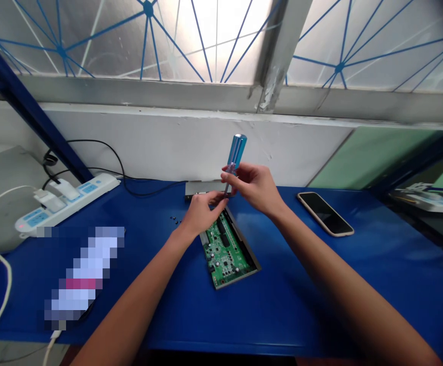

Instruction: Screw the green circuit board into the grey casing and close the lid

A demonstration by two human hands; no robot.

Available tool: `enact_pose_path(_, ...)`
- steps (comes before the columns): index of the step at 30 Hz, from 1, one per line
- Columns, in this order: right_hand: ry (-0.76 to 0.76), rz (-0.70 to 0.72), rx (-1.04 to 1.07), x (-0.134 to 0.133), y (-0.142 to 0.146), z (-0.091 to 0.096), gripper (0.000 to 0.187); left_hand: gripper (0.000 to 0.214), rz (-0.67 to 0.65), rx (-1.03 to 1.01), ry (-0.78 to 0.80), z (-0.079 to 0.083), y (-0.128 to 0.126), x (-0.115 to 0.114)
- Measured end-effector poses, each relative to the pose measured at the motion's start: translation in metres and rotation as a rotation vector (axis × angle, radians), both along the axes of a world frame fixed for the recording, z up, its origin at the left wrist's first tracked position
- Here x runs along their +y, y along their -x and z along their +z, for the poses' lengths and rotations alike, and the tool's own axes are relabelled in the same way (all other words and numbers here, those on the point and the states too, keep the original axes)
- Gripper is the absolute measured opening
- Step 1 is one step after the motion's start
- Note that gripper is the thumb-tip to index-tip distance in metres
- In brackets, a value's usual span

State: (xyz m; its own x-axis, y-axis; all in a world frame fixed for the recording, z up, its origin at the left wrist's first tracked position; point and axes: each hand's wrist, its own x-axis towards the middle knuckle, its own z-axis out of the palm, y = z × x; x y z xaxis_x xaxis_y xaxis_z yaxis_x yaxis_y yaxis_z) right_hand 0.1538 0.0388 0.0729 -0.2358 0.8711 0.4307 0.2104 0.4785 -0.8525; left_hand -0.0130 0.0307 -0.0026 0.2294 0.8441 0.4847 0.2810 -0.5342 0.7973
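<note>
A screwdriver [236, 150] with a clear blue handle stands nearly upright, tip down, in my right hand [257, 185], whose fingers close round the lower handle. My left hand [200, 213] is closed, thumb and fingers brought together around the screwdriver's tip; what they pinch there is hidden. Below both hands lies a green circuit board [227, 259] in a shallow metal casing [250, 254]. Its far end is covered by my left hand. Several small dark screws [175, 219] lie on the table to the left of that hand.
A grey metal piece [194, 188] lies behind my hands against the wall. On the blue table [282, 305], a phone [325, 213] rests at right. A lit, blurred-out device [84, 279] on a cable lies at left, near a white power strip [99, 185] with plugs.
</note>
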Motion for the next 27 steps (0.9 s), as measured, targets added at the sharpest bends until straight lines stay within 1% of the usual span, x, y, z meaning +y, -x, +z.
enact_pose_path(3,0.033,0.036,0.026,0.002,-0.002,-0.002,0.034,0.020,0.015,0.049,-0.029,0.006,0.008,-0.001)
enact_pose_path(7,0.031,0.028,0.032,0.002,-0.003,-0.003,0.035,0.020,0.021,0.126,-0.054,0.008,0.018,0.000)
enact_pose_path(13,-0.021,0.035,0.059,-0.001,-0.004,0.003,0.034,0.024,-0.002,0.255,-0.036,-0.003,0.026,0.008)
enact_pose_path(16,-0.055,-0.015,0.077,-0.003,-0.007,0.010,0.034,0.026,-0.004,0.295,-0.031,-0.008,0.027,0.010)
enact_pose_path(18,-0.090,-0.073,0.107,-0.004,-0.010,0.016,0.036,0.027,-0.011,0.325,-0.043,-0.008,0.026,0.009)
enact_pose_path(20,-0.138,-0.145,0.149,-0.006,-0.015,0.022,0.036,0.029,-0.048,0.356,-0.063,-0.007,0.023,0.006)
enact_pose_path(23,-0.200,-0.225,0.198,-0.007,-0.022,0.028,0.037,0.036,-0.158,0.405,-0.074,-0.003,0.016,-0.002)
enact_pose_path(27,-0.203,-0.280,0.196,-0.007,-0.029,0.030,0.043,0.045,-0.310,0.465,-0.045,0.002,0.007,-0.012)
